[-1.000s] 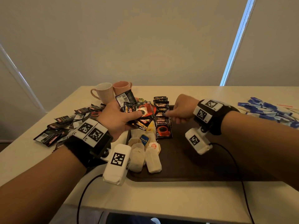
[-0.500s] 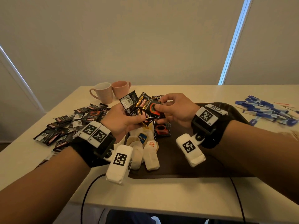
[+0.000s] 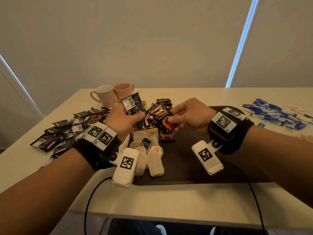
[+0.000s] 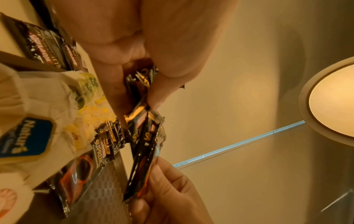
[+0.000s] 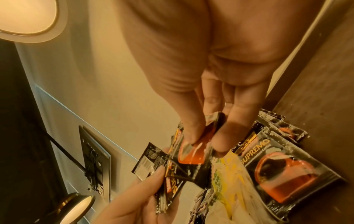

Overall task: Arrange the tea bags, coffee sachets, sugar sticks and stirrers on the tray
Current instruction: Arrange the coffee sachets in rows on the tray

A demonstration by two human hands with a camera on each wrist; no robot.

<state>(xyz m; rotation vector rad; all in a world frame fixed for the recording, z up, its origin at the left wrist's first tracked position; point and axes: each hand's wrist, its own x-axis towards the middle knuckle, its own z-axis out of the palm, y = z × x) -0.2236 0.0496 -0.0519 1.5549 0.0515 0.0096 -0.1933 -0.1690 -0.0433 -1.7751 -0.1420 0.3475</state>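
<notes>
Office-like room: roller blinds [image 3: 118, 39], pale table [image 3: 169, 199].

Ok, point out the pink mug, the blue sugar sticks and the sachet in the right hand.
pink mug [image 3: 122, 92], head view, on its side wall.
blue sugar sticks [image 3: 277, 114], head view, middle of the pile.
sachet [image 3: 163, 118], head view, its printed front.

Your left hand [image 3: 122, 119] is raised, thumb and curled fingers clamping a fanned bunch. Your right hand [image 3: 189, 114] meets it, thumb and forefinger pinching one piece.
</notes>
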